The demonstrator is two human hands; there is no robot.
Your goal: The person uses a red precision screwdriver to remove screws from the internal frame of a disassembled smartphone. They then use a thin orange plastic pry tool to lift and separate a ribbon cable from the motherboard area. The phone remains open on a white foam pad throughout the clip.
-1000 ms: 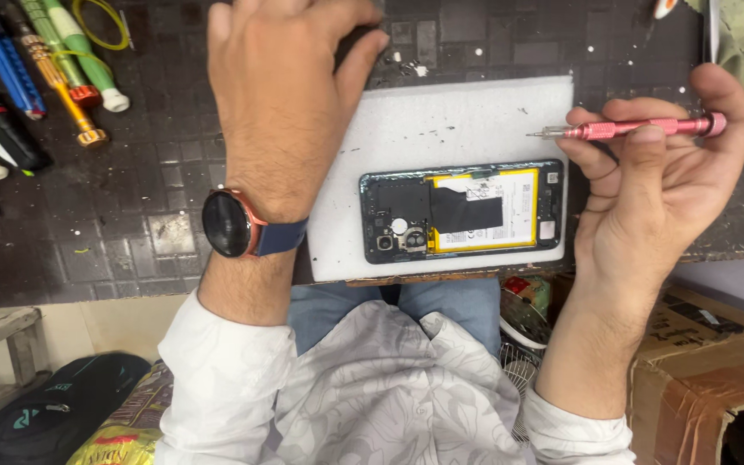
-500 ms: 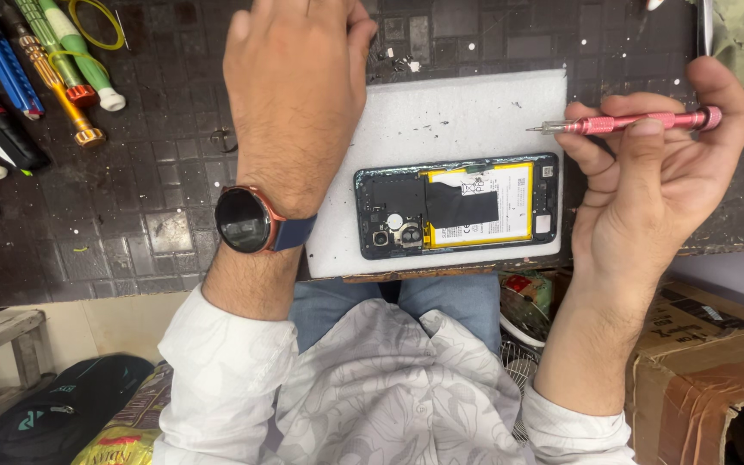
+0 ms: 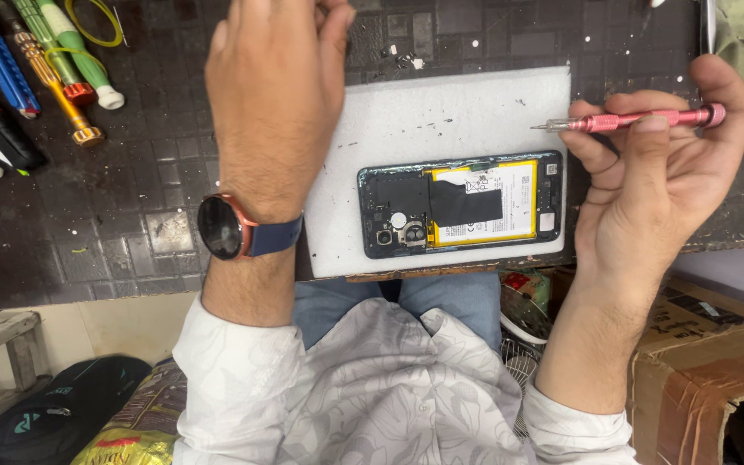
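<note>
An opened phone (image 3: 462,204) lies back-up on a white foam pad (image 3: 441,112), with its yellow-edged battery and dark circuit board showing. My right hand (image 3: 665,198) hovers just right of the pad, holding a pink precision screwdriver (image 3: 639,120) level, its tip pointing left above the phone's right end. My left hand (image 3: 273,103), with a round watch (image 3: 221,226) on the wrist, reaches forward over the pad's left edge. Its fingers curl at the frame's top, and what they hold is hidden.
The pad lies on a dark gridded work mat (image 3: 114,198). Several screwdrivers and tools (image 3: 53,60) lie at the far left. Small loose parts (image 3: 406,58) sit beyond the pad. A cardboard box (image 3: 708,362) stands low right and a black bag (image 3: 62,405) low left.
My left hand has shifted a little right and farther forward, so its fingers now reach the frame's top. The right hand still holds the screwdriver in the same place.
</note>
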